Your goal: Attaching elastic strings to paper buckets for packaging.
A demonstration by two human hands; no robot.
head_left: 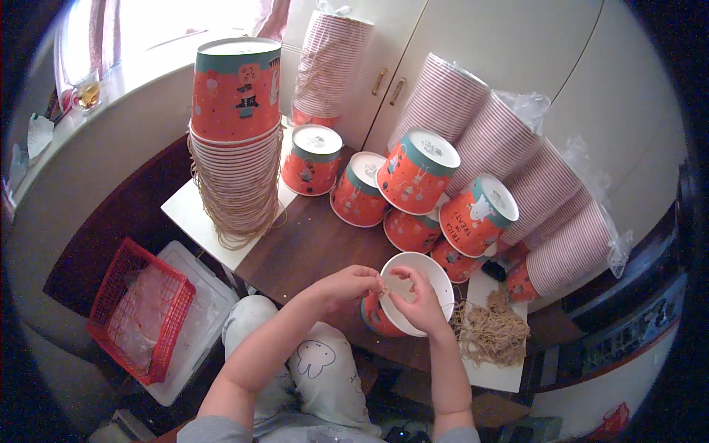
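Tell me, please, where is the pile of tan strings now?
In the head view, the pile of tan strings lies on a white sheet at lower right, just right of the right hand and the open paper cup it touches.

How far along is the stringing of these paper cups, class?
Done: a tall stack of upturned cups hung with string loops. In hand: the left hand and right hand pinch string at the rim of one cup. Left: loose cups, sleeved stacks and the string pile.
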